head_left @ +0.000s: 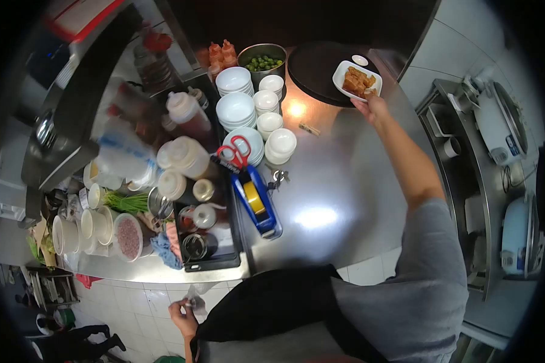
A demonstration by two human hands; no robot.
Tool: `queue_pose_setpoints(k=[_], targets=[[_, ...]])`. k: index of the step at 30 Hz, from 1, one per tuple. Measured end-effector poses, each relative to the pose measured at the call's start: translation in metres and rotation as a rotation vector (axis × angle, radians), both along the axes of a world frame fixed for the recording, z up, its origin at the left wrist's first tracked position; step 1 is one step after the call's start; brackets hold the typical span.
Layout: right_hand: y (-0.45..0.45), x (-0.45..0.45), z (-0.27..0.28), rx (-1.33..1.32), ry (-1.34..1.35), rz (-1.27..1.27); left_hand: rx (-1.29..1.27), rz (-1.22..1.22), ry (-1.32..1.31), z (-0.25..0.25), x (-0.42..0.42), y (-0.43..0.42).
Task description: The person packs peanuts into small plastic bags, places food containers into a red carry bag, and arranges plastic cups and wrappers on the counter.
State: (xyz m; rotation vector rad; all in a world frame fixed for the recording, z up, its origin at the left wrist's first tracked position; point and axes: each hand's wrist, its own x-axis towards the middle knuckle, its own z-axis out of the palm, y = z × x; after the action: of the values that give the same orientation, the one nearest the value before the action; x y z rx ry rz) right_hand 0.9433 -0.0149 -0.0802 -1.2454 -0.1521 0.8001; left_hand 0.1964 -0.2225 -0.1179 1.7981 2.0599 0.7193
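My right hand [372, 109] is closed on the near edge of a white dish [339, 74] that holds browned food pieces [358, 80]. The dish is over the right part of a round black tray [312, 69], beside a small white sauce dish [360, 60]. Down at the lower left, below the counter's edge, my left hand [183, 316] has its fingers closed around something small and pale or clear, which I cannot make out.
Stacked white bowls [235, 109], a metal pot of green fruit [264, 62], red scissors [239, 151] and a blue tape dispenser [255, 199] stand on the steel counter [333, 181]. Bottles and tubs fill the left. Rice cookers [496, 124] are on right shelves. Another person [79, 342] is at lower left.
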Motion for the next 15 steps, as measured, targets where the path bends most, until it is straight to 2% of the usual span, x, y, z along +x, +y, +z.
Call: queue_pose_setpoints(k=[3,5,7,9,13,14,15], targets=[[0.061,0.037,-0.031,0.036,0.031,-0.039,-0.004,0.103,0.046,-0.019,0.008,-0.027],[0.095,0.054,-0.052,0.041,0.075,-0.06,-0.04,0.23,0.019,-0.016,0.022,-0.041],[0.121,0.066,-0.069,0.025,0.059,-0.047,-0.102,0.256,0.126,-0.011,0.028,-0.049],[0.135,0.076,-0.085,0.088,0.051,0.019,-0.143,0.305,0.224,-0.004,0.033,-0.064],[0.131,0.079,-0.087,0.01,0.211,0.002,-0.129,0.314,0.24,-0.003,0.027,-0.083],[0.12,0.075,-0.085,-0.085,0.151,0.026,-0.135,0.321,0.243,-0.005,0.024,-0.088],[0.104,0.06,-0.087,-0.123,-0.126,0.099,-0.139,0.322,0.249,-0.008,0.021,-0.092]])
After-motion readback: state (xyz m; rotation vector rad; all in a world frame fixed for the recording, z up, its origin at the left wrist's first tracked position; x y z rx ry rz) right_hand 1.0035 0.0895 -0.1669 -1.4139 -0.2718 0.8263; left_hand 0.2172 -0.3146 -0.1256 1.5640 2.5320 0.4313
